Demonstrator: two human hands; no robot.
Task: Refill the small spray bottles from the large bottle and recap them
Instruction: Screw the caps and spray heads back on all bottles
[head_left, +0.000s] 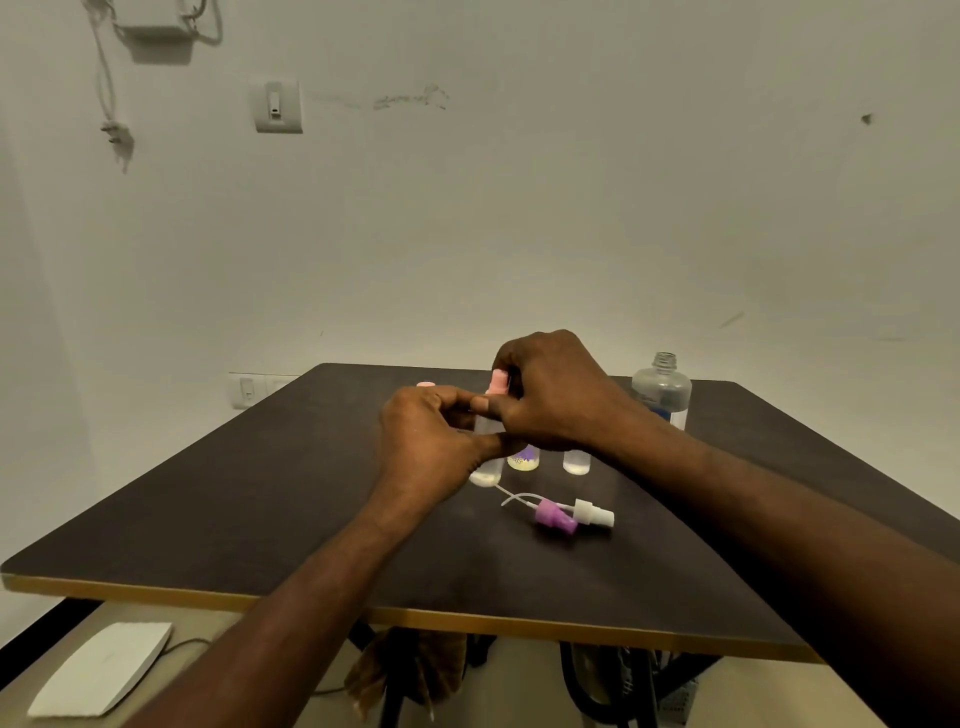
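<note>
My left hand (431, 447) grips the body of a small clear spray bottle (487, 467) standing on the dark table (260, 493). My right hand (550, 395) pinches the pink spray head (497, 383) at that bottle's top. Two more small open bottles stand just right of it, one with a purple label (523, 460) and one clear (576, 462), both partly hidden by my right hand. A purple spray head (556, 515) and a white spray head (592, 513) with dip tubes lie on the table in front. The large clear bottle (662, 389) stands uncapped at the back right.
A pink cap (426, 385) sits at the far side of the table, behind my left hand. A white device (101, 667) with a cable lies on the floor at lower left. The table's front edge (415, 618) has a yellow band.
</note>
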